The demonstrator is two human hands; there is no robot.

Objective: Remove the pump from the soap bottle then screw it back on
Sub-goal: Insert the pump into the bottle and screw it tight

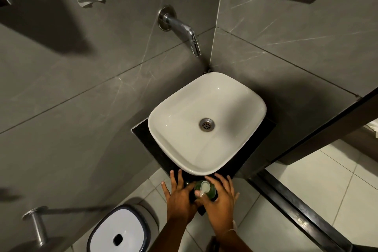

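Where the black counter (147, 139) meets its front edge, just before the white basin (206, 125), a green soap bottle (211, 191) is seen from above. Its body appears translucent dark green and rounded; a pale, whitish pump (203, 188) is seated on top, its nozzle directed toward the viewer. The left hand (180, 198) is laid against the bottle's left side, fingers spread. The right hand (222, 200) is cupped against the right side, fingers loosely splayed. A firm grip cannot be confirmed.
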